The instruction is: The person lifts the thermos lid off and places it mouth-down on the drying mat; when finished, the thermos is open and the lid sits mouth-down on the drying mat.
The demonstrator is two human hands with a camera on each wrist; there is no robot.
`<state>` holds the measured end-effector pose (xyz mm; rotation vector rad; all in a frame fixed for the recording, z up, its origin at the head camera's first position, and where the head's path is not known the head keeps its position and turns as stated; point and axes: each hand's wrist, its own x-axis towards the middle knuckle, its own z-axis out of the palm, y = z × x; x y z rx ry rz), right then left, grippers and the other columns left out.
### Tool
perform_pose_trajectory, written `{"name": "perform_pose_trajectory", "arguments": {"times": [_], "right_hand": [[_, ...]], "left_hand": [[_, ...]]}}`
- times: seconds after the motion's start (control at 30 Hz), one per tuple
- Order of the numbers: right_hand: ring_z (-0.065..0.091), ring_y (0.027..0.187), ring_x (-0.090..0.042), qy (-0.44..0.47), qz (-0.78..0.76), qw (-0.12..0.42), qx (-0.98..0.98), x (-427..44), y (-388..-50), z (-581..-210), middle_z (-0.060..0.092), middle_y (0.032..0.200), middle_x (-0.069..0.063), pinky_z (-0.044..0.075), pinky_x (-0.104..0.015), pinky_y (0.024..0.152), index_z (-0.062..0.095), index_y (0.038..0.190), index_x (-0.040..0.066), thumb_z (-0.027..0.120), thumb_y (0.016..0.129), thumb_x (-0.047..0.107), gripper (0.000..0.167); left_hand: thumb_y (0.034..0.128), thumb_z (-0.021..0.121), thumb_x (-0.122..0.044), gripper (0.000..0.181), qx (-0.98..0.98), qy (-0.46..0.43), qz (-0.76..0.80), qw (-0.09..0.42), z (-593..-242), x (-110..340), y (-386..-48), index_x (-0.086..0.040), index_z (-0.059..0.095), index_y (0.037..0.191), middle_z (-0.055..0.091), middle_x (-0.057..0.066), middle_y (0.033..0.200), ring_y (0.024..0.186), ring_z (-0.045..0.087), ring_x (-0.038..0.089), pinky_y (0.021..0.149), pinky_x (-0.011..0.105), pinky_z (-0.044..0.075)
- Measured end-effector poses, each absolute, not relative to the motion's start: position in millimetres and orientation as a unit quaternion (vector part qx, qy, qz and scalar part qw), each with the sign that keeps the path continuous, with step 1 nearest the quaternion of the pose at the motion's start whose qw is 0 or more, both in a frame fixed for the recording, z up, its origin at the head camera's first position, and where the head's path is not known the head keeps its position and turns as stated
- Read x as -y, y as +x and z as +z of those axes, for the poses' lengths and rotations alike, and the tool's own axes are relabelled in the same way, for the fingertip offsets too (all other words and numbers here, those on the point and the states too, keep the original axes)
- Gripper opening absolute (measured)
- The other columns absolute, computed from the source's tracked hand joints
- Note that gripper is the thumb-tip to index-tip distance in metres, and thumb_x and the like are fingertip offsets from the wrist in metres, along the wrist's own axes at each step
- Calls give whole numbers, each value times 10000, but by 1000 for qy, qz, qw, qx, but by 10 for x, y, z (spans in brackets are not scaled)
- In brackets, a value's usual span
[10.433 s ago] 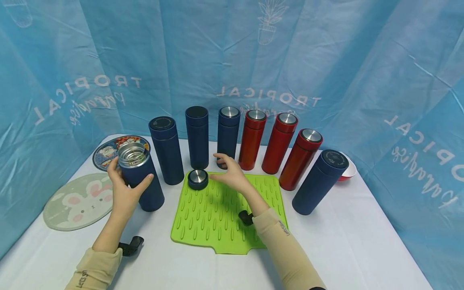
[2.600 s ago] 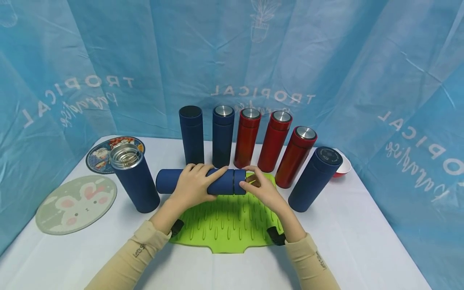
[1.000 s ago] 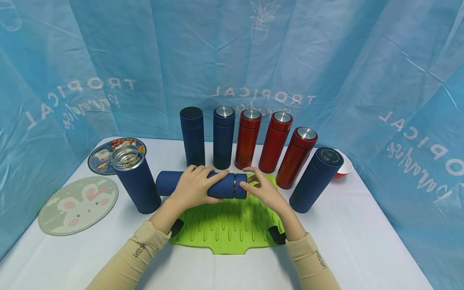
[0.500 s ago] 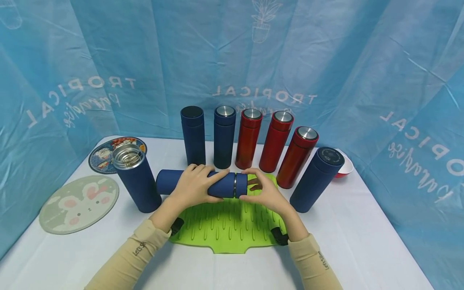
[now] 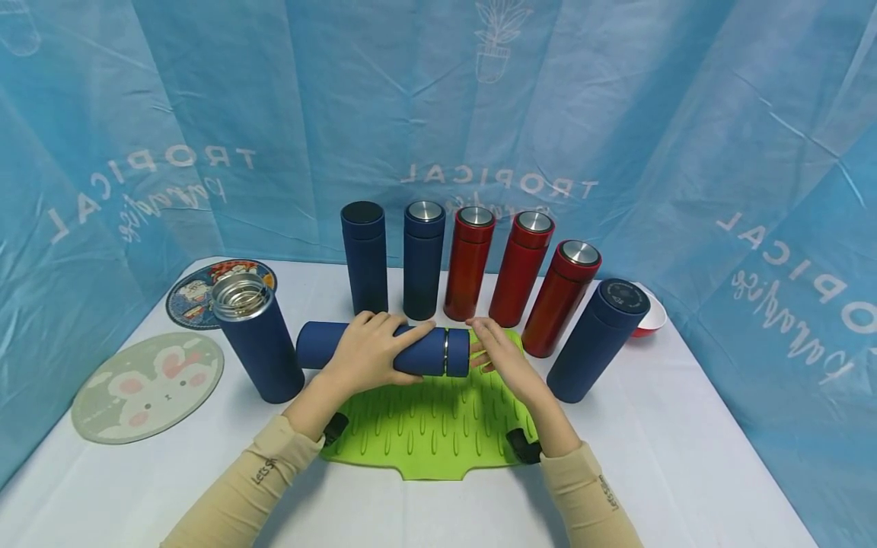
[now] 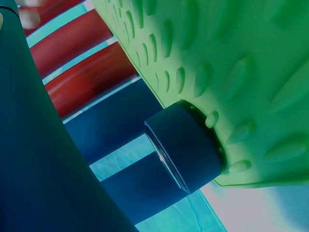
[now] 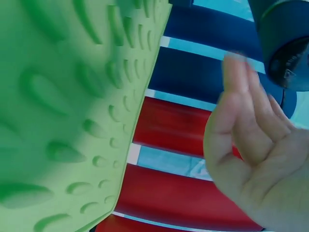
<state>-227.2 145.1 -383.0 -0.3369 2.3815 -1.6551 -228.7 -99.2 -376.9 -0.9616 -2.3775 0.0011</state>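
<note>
A navy thermos bottle [image 5: 421, 352] lies level above the green mat [image 5: 425, 426], its capped end to the right. My left hand [image 5: 365, 350] grips its body from above. A thin silvery ring shows between that body and its navy cap [image 5: 457, 352]. Just right of the cap is my right hand [image 5: 507, 364], fingers extended and apart from it, as the right wrist view also shows. An uncapped thermos [image 5: 260, 342] with a steel mouth stands at left. Its likely cap, a loose navy one [image 6: 186, 145], sits on the mat in the left wrist view, hidden behind the held bottle from the head.
Behind the mat stand two navy thermoses [image 5: 365, 259] and three red ones [image 5: 468, 266]. Another navy thermos [image 5: 596, 342] stands at right, before a red-and-white bowl [image 5: 651, 316]. Flat at left lie a rabbit mat [image 5: 151, 388] and a patterned round mat [image 5: 185, 297].
Since ten seconds ago, my left hand has left the uncapped thermos and lifted its navy neighbour sideways. Within the last half second, my right fingers and thumb have come off its cap.
</note>
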Motion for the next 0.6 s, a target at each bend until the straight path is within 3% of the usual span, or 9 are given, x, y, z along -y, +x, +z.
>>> {"name": "perform_pose_trajectory", "arguments": {"times": [0.1,0.2,0.33,0.47,0.6], "right_hand": [[660,749,-301,-78,-554,144,-816,-1436,-2282,-3804,630,891,-153,471,-328,651,435,1322,116,352,917,596,634],[669,662,-281,-75,-555,168,-811,-1427,-2290,-3805,626,828,-160,442,-286,588,460,1274,74,396,935,532,573],[670,643,-250,-90,-558,177,-806,-1436,-2296,-3823,616,872,-150,461,-311,608,441,1249,66,445,944,446,487],[677,689,-232,-98,-562,187,-800,-1462,-2299,-3834,639,954,-147,492,-369,708,389,1280,102,483,925,429,492],[667,797,-322,-115,-574,192,-788,-1485,-2284,-3829,598,1076,-174,498,-413,774,349,1311,110,526,898,407,539]], "left_hand": [[590,723,-663,850,885,-362,2,292,-3771,989,-2284,-267,518,1314,626,86,1013,865,606,262,748,402,448],[575,737,-656,862,883,-364,2,296,-3776,991,-2281,-267,519,1313,627,88,1011,864,608,266,746,404,451],[578,744,-644,858,886,-362,-1,290,-3769,997,-2272,-273,516,1317,627,90,1017,876,605,271,756,408,449],[588,740,-642,849,890,-358,-1,283,-3758,999,-2264,-278,514,1321,628,90,1028,889,604,271,766,407,446],[595,735,-643,843,893,-357,-1,275,-3757,1004,-2261,-278,513,1322,629,91,1040,900,603,272,773,406,444]]}}
